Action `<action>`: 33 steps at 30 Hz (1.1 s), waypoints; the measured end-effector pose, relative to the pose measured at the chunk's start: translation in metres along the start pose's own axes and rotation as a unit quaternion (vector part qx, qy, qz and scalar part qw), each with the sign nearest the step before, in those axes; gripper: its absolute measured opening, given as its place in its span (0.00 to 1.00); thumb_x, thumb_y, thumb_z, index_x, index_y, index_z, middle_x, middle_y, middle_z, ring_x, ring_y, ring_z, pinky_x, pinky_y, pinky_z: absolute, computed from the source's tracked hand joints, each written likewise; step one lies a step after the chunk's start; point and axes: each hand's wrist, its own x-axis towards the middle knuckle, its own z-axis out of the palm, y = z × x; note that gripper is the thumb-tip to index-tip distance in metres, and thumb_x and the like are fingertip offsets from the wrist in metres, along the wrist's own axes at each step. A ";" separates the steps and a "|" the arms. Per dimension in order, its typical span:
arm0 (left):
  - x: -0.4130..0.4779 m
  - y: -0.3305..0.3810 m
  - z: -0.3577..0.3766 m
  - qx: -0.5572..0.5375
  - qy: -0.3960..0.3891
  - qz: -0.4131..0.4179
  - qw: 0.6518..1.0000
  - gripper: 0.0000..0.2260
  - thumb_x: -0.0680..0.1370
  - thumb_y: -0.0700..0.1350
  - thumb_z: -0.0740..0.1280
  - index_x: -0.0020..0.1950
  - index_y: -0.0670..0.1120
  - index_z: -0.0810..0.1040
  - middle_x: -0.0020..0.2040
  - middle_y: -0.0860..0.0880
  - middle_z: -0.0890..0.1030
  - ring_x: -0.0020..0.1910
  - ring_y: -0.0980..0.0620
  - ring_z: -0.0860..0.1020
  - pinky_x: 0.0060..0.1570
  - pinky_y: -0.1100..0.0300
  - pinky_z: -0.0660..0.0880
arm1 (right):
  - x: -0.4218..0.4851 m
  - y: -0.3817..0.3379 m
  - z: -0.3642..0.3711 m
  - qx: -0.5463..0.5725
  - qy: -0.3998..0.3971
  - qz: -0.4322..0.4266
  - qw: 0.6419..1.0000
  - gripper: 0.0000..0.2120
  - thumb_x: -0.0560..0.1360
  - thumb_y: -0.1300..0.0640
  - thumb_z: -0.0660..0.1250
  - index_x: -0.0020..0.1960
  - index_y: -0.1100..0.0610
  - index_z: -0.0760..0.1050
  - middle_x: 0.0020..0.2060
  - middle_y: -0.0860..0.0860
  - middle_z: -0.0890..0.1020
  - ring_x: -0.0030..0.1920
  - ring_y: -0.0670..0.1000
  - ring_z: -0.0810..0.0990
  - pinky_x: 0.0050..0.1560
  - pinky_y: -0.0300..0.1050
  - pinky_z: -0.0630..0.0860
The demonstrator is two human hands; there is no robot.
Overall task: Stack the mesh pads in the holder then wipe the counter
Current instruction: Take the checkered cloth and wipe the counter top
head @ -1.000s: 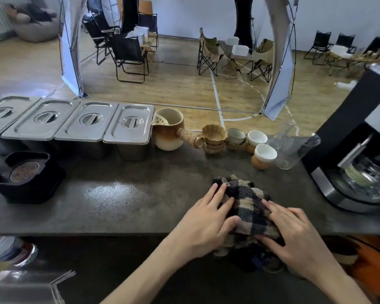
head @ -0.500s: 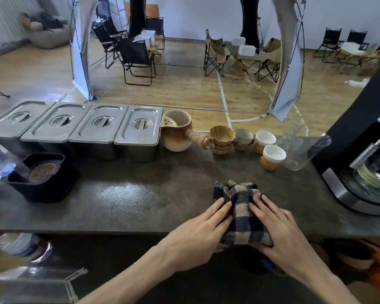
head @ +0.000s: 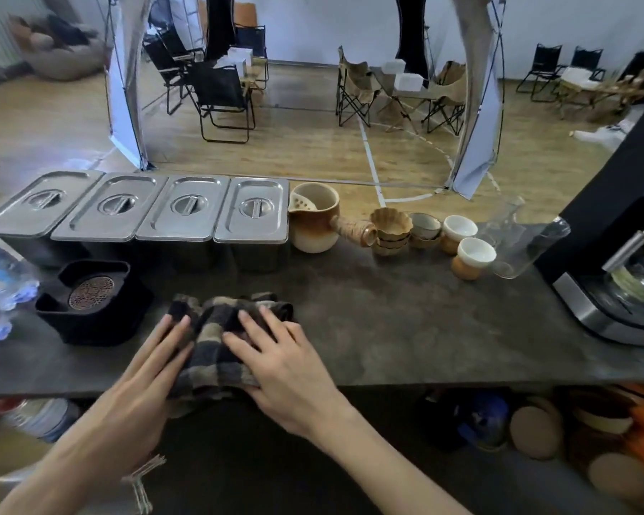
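A dark stone-look counter (head: 387, 328) ran across the middle of the frame, with a wooden hall floor and folding chairs (head: 222, 94) beyond it in the upper half. Along the counter's far edge at the left stood four lidded steel pans (head: 142, 208) in a row, then a brown ceramic pitcher (head: 315, 217) with a side handle, a cluster of small cups (head: 428, 232), and a glass jug (head: 525, 243) tipped on its side. A black and steel machine (head: 618, 262) filled the right edge.

At centre-left, a black holder (head: 93, 302) sat on the counter with a round coppery mesh pad (head: 91, 297) lying inside it. Just right of the holder, a checked cloth (head: 220, 336) lay bunched on the counter, its near end hanging over the front edge.

Both hands lay flat on the cloth. The left hand (head: 142, 377) pressed its left side, fingers straight and close together. The right hand (head: 287, 362) pressed its right side, fingers slightly spread. Neither hand pinched the fabric.
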 end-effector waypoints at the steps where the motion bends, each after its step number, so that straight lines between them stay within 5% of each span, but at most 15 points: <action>1: -0.002 -0.007 0.001 -0.013 -0.001 -0.011 1.000 0.27 0.68 0.37 0.56 0.67 0.28 0.69 0.77 0.40 0.58 0.77 0.40 0.52 0.76 0.56 0.49 | 0.007 -0.002 0.003 -0.001 -0.005 -0.009 1.000 0.25 0.77 0.49 0.61 0.72 0.52 0.64 0.73 0.57 0.66 0.74 0.61 0.60 0.66 0.55 0.64; 6: 0.011 -0.017 0.011 -0.078 0.014 -0.074 0.994 0.32 0.71 0.50 0.55 0.73 0.36 0.63 0.78 0.62 0.44 0.78 0.58 0.44 0.73 0.68 0.43 | 0.026 0.014 0.004 -0.074 -0.030 -0.057 0.995 0.22 0.76 0.52 0.60 0.70 0.54 0.68 0.70 0.59 0.70 0.70 0.63 0.67 0.62 0.55 0.66; 10: 0.046 0.007 0.015 -0.078 0.012 -0.078 0.994 0.29 0.77 0.49 0.59 0.76 0.39 0.59 0.77 0.52 0.47 0.74 0.65 0.35 0.71 0.71 0.37 | 0.016 0.046 -0.008 -0.109 -0.022 -0.048 0.993 0.19 0.77 0.55 0.58 0.67 0.55 0.71 0.68 0.60 0.73 0.68 0.61 0.70 0.61 0.53 0.68; 16: 0.121 0.088 0.025 -0.139 -0.008 -0.022 0.990 0.29 0.80 0.50 0.58 0.78 0.46 0.52 0.79 0.46 0.44 0.77 0.51 0.38 0.71 0.63 0.39 | -0.048 0.121 -0.033 -0.105 0.001 0.050 0.993 0.20 0.74 0.52 0.57 0.62 0.56 0.76 0.64 0.58 0.78 0.65 0.58 0.76 0.57 0.49 0.73; 20: 0.168 0.145 0.040 -0.139 -0.030 0.029 0.989 0.34 0.74 0.60 0.51 0.78 0.46 0.54 0.79 0.43 0.46 0.78 0.47 0.41 0.72 0.63 0.40 | -0.104 0.169 -0.052 -0.129 -0.009 0.127 0.983 0.21 0.73 0.51 0.58 0.62 0.56 0.77 0.64 0.56 0.78 0.65 0.57 0.76 0.58 0.47 0.66; 25: 0.203 0.216 0.057 -0.155 -0.044 0.082 0.983 0.29 0.79 0.51 0.60 0.78 0.44 0.55 0.79 0.39 0.48 0.78 0.43 0.42 0.75 0.56 0.44 | -0.174 0.207 -0.075 -0.121 0.005 0.217 0.969 0.22 0.74 0.52 0.61 0.67 0.56 0.73 0.69 0.54 0.73 0.70 0.55 0.71 0.61 0.45 0.61; 29: 0.213 0.265 0.067 -0.169 -0.074 0.130 0.974 0.28 0.79 0.49 0.60 0.77 0.42 0.58 0.77 0.34 0.51 0.77 0.37 0.44 0.76 0.47 0.48 | -0.220 0.223 -0.089 -0.068 0.049 0.276 0.957 0.25 0.74 0.47 0.55 0.67 0.55 0.72 0.70 0.50 0.69 0.70 0.55 0.69 0.62 0.48 0.62; 33: 0.214 0.284 0.066 -0.185 -0.102 0.161 0.964 0.28 0.78 0.46 0.63 0.75 0.38 0.60 0.76 0.32 0.54 0.77 0.36 0.46 0.75 0.43 0.51 | -0.244 0.226 -0.084 0.022 0.071 0.335 0.939 0.22 0.75 0.32 0.50 0.68 0.31 0.63 0.72 0.40 0.65 0.73 0.51 0.64 0.71 0.57 0.61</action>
